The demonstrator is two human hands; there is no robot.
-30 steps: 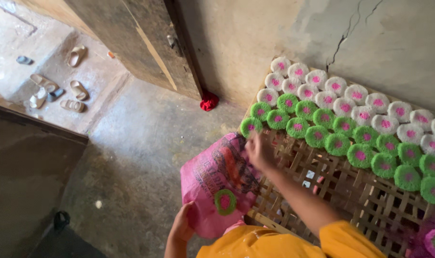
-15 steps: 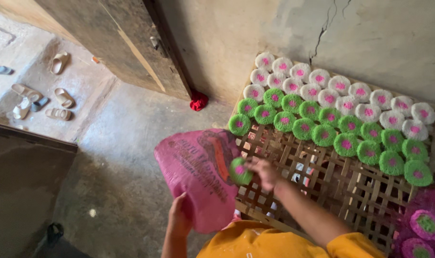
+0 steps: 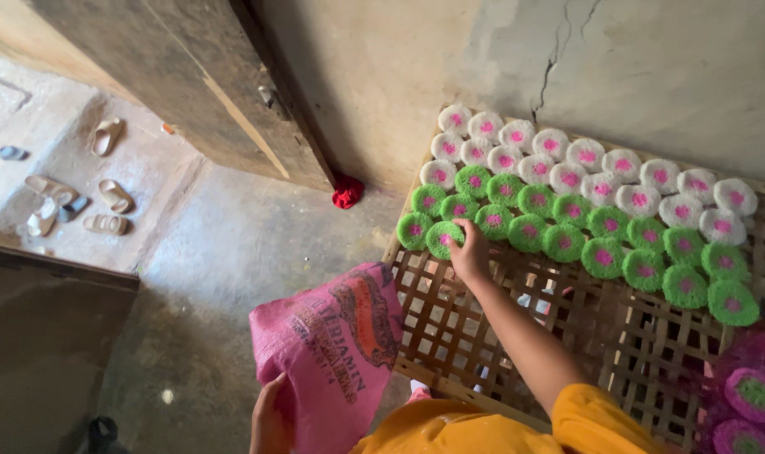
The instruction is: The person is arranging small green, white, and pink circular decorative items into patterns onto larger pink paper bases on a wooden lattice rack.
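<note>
R hand's fingers (image 3: 466, 244) are closed lightly on a green disc w/ pink centre (image 3: 444, 239), pressing it onto the bamboo lattice rack (image 3: 483, 328) at the left end of the green rows. L hand (image 3: 269, 416) grips the pink woven sack (image 3: 332, 345), fingers curled on its edge. Approx. two white rows (image 3: 584, 164) and two green rows (image 3: 617, 244) laid; most of the rack's near side is bare, so likely under half done.

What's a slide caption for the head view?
Right hand sets a green disc on a bamboo lattice rack; left hand grips a pink sack.
</note>
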